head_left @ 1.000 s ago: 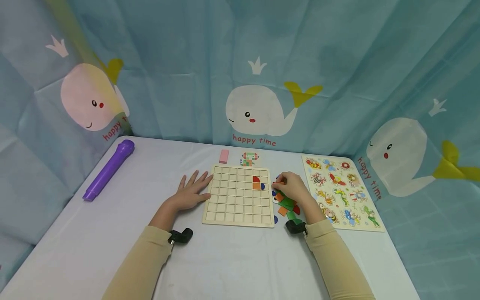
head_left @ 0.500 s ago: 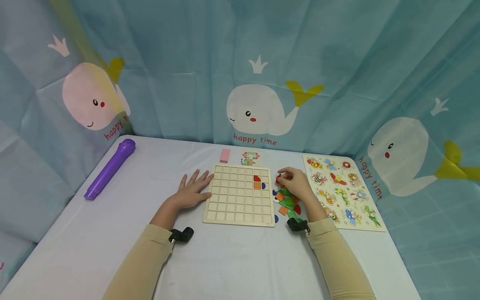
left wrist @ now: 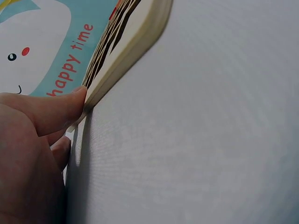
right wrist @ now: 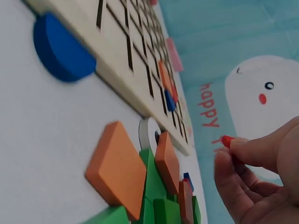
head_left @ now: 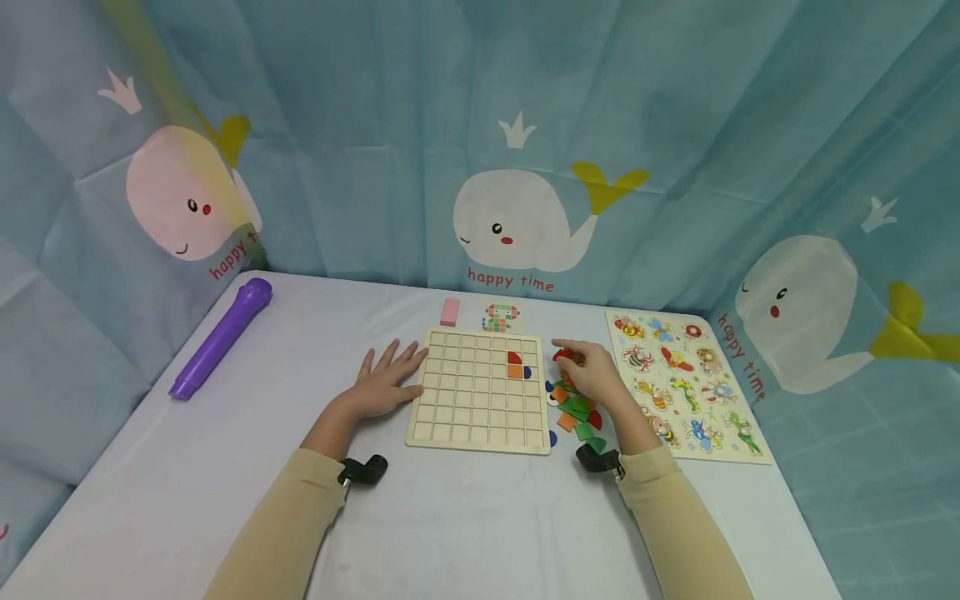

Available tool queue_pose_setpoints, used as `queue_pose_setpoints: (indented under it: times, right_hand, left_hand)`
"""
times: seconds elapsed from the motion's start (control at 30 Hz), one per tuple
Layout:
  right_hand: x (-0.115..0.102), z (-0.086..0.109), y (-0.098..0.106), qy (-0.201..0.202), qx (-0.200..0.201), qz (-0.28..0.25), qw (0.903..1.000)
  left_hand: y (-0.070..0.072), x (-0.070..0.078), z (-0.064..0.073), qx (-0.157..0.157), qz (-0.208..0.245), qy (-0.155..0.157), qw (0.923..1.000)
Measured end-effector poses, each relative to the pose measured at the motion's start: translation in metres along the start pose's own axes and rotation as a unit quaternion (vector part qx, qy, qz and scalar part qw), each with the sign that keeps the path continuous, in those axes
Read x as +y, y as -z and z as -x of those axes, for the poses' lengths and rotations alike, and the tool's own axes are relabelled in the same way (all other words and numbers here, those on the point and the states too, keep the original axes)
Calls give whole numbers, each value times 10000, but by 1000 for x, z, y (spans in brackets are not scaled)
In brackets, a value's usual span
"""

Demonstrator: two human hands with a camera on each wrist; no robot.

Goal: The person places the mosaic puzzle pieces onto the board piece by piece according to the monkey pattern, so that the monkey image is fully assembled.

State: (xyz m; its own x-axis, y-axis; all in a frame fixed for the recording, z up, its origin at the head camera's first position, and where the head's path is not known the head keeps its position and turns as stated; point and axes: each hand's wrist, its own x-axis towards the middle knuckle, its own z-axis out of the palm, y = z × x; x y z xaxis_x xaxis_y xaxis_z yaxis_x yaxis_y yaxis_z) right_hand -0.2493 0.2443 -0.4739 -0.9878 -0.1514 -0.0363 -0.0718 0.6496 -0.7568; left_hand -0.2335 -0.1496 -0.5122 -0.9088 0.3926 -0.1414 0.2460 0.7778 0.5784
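While hands (head_left: 378, 390) (head_left: 595, 372) flank board (head_left: 477, 392), roomy cloth (head_left: 472, 525) nearside

Red lettering (head_left: 510, 280) on the curtain (head_left: 360, 208) reads "happy time" under the far whale (head_left: 517, 221) and, slanting, beside the right whale (head_left: 802, 300). Beside the left whale (head_left: 168, 187) only "happy t" can be read. The left wrist view shows "happy time" whole; the right wrist view "happy", the second word mostly hidden.
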Motion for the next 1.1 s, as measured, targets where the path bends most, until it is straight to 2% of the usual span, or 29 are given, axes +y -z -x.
queue_pose_setpoints:
  times: [0.17,0.47,0.57,0.73,0.93,1.1]
  right_hand:
    - [-5,8,-2,-68,-82,-185,9998]
    - [-9,16,-8,64,-164,-19,9998]
    - [-13,16,-14,-33,-143,-329,9993]
    - [-20,15,-24,-424,-115,-816,9957]
    - [-24,14,-36,-561,-84,-513,9971]
    - [-26,12,-46,-493,91,33,9987]
  left_hand:
    - [0,-1,0,27,-3,-33,10000]
    - [-2,1,-1,-17,6,-61,10000]
    - [-1,2,0,9,-23,-25,10000]
    - [0,1,2,5,-35,-1,10000]
    - [0,0,2,-19,-12,-11,10000]
    - [0,-2,1,-8,3,-54,10000]
